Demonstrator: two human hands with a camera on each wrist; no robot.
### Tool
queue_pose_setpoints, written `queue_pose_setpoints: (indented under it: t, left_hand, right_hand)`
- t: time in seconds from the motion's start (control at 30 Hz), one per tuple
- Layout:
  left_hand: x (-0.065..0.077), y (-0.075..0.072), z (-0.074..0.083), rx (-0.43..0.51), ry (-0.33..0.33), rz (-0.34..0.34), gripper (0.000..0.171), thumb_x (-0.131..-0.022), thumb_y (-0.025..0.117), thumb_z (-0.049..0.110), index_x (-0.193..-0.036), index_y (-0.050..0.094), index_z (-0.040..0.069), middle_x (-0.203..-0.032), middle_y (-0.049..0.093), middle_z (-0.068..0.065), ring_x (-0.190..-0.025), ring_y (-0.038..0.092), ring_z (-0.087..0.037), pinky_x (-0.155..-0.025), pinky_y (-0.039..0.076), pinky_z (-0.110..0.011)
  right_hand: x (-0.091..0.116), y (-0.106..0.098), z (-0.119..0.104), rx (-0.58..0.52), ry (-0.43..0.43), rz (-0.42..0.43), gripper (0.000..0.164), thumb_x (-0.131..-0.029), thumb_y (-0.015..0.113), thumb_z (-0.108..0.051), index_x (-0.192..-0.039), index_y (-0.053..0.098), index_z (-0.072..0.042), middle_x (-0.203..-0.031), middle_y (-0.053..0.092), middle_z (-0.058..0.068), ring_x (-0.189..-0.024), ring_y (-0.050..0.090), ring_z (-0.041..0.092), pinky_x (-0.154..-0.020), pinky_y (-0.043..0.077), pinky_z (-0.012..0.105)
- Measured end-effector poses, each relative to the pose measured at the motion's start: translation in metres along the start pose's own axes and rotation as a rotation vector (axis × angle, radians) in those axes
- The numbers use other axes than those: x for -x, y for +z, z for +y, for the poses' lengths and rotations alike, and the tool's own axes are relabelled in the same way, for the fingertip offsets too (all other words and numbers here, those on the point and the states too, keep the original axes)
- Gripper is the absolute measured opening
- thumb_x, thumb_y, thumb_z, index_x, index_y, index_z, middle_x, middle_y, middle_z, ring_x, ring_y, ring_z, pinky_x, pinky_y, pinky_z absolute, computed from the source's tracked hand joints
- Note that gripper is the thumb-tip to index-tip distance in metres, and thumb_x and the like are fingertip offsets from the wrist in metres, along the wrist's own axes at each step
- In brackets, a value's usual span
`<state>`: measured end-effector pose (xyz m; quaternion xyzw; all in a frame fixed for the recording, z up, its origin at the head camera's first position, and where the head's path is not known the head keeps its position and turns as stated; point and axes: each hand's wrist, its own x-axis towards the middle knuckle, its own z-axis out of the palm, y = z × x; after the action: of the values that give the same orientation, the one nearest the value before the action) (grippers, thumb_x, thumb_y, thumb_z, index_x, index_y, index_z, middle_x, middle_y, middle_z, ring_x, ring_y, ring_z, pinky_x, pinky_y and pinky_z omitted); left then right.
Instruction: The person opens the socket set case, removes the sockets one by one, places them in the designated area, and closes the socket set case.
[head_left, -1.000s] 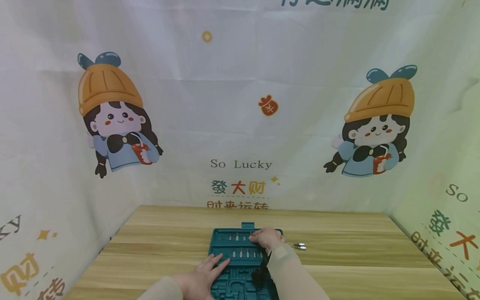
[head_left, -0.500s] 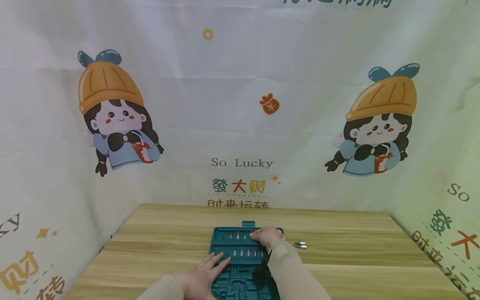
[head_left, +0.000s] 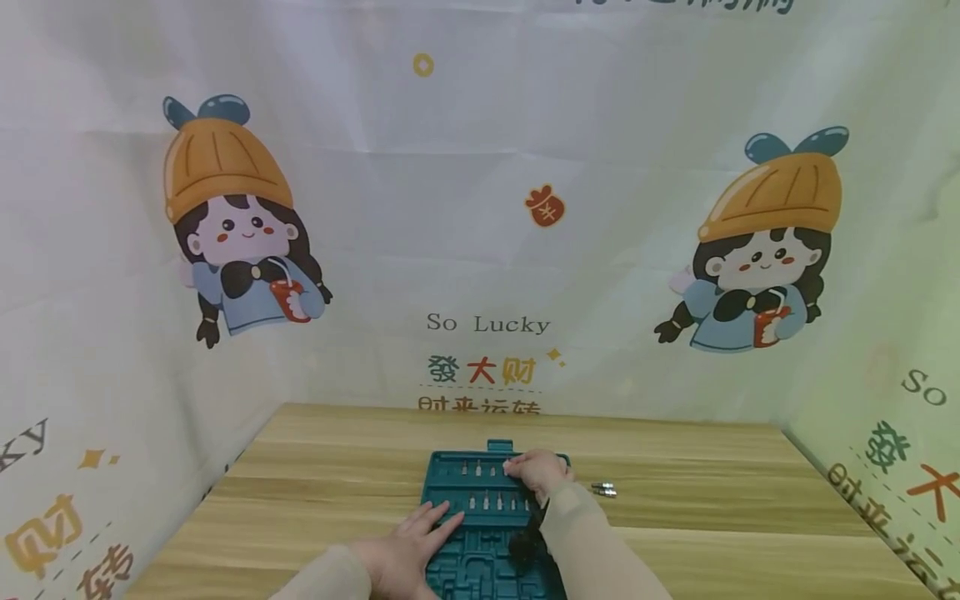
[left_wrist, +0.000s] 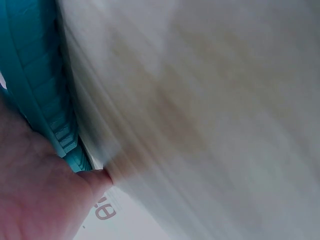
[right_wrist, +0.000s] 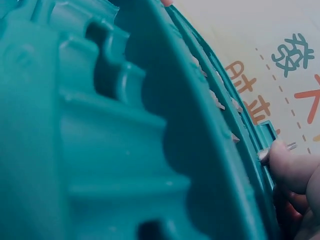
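A teal plastic tool case (head_left: 448, 482) lies unfolded on the table, its far half holding two rows of small silver bits (head_left: 486, 502). My left hand (head_left: 401, 554) rests on the case's left side, fingers spread. At the top row, towards the right, my right hand (head_left: 542, 471) is pinching a small silver bit (right_wrist: 263, 154) between thumb and finger, close to the case. Its ends show past the fingertips in the right wrist view. The left wrist view has my left hand (left_wrist: 40, 185) against the ribbed case edge (left_wrist: 35, 75).
Two loose silver bits (head_left: 603, 490) lie on the wooden table (head_left: 712, 500), right of the case. Moulded slots (head_left: 480, 567) fill the case's near half. A dark object (head_left: 523, 546) hangs beneath my right wrist. A printed cloth (head_left: 360, 250) surrounds the table's back and sides.
The whole scene shifts slightly in the head view. Both hands keep their places on the case, and my right hand stays at the top row.
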<state>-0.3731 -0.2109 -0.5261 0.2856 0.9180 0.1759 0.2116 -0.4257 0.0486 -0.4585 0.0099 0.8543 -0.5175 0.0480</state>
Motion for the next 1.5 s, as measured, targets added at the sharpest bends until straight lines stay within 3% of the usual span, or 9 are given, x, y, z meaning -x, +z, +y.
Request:
queue_pose_setpoints:
  t: [0.23,0.43,0.63,0.87,0.97,1.13,1.23,1.4,1.5]
  left_hand:
    - [0.034,-0.025,0.052,0.007,-0.046,-0.001,0.102,-0.073,0.063,0.075,-0.154,0.011,0.041,-0.160,0.008,0.002,-0.146,0.008,-0.034,-0.103,0.027,-0.064]
    - [0.044,-0.032,0.068,0.012,-0.041,-0.005,0.100,-0.076,0.063,0.072,-0.155,0.014,0.035,-0.160,0.010,-0.001,-0.145,0.009,-0.035,-0.104,0.027,-0.063]
    - [0.027,-0.018,0.041,0.012,-0.050,0.008,0.102,-0.071,0.063,0.076,-0.152,0.010,0.045,-0.160,0.006,0.006,-0.146,0.006,-0.030,-0.104,0.027,-0.063]
    - [-0.001,0.004,-0.006,-0.004,0.037,0.034,0.106,-0.069,0.063,0.078,-0.151,0.003,0.048,-0.160,0.000,0.008,-0.146,0.002,-0.033,-0.101,0.027,-0.067]
    - [0.008,-0.002,0.009,0.014,0.017,0.033,0.106,-0.069,0.064,0.077,-0.151,0.005,0.047,-0.160,0.002,0.007,-0.146,0.003,-0.033,-0.102,0.026,-0.067]
    - [0.026,-0.014,0.037,-0.010,-0.018,0.028,0.104,-0.071,0.064,0.075,-0.153,0.007,0.044,-0.161,0.004,0.006,-0.146,0.004,-0.032,-0.104,0.026,-0.065]
    - [0.019,-0.010,0.027,-0.012,-0.015,0.029,0.106,-0.070,0.063,0.077,-0.152,0.005,0.046,-0.161,0.002,0.007,-0.146,0.003,-0.032,-0.103,0.025,-0.065]
    - [-0.004,0.007,-0.009,-0.017,0.021,0.038,0.107,-0.067,0.063,0.080,-0.150,0.002,0.050,-0.160,-0.001,0.010,-0.146,0.001,-0.031,-0.101,0.026,-0.067]
    - [-0.005,0.007,-0.010,-0.017,0.018,0.034,0.107,-0.067,0.062,0.081,-0.150,0.002,0.050,-0.160,-0.001,0.011,-0.147,0.001,-0.031,-0.102,0.026,-0.067]
  right_hand:
    - [-0.003,-0.002,0.001,-0.065,-0.033,-0.058,0.020,-0.089,0.070,-0.020,-0.100,0.074,-0.003,-0.118,0.061,0.018,-0.126,0.034,0.048,-0.107,0.016,0.061]
    - [-0.005,-0.011,-0.001,-0.192,-0.069,-0.172,0.032,-0.095,0.062,-0.017,-0.114,0.066,0.008,-0.132,0.053,0.026,-0.129,0.038,0.047,-0.105,0.025,0.060]
    - [-0.001,-0.026,-0.006,-0.185,-0.104,-0.176,0.030,-0.094,0.063,-0.018,-0.110,0.066,0.007,-0.123,0.058,0.021,-0.124,0.043,0.044,-0.104,0.026,0.062]
    - [0.006,-0.047,-0.002,-0.101,-0.159,-0.204,0.025,-0.096,0.059,-0.020,-0.097,0.070,0.002,-0.105,0.068,0.009,-0.112,0.056,0.031,-0.102,0.030,0.061]
    - [0.007,-0.056,0.004,-0.095,-0.170,-0.217,0.026,-0.099,0.055,-0.018,-0.100,0.068,0.004,-0.098,0.071,0.010,-0.103,0.061,0.027,-0.099,0.034,0.059]
    - [0.011,-0.072,0.014,-0.115,-0.155,-0.198,0.032,-0.097,0.059,-0.020,-0.115,0.063,0.006,-0.109,0.068,0.016,-0.103,0.062,0.029,-0.093,0.041,0.056]
    - [0.013,-0.081,0.018,-0.144,-0.126,-0.175,0.035,-0.094,0.063,-0.019,-0.120,0.061,0.006,-0.115,0.064,0.017,-0.108,0.058,0.033,-0.093,0.039,0.058]
    - [0.015,-0.097,0.024,-0.163,-0.128,-0.171,0.032,-0.094,0.061,-0.013,-0.120,0.061,0.008,-0.120,0.060,0.020,-0.113,0.052,0.036,-0.098,0.035,0.060]
    - [0.017,-0.107,0.029,-0.157,-0.140,-0.168,0.032,-0.094,0.061,-0.011,-0.119,0.062,0.008,-0.121,0.059,0.020,-0.114,0.052,0.037,-0.099,0.035,0.059]
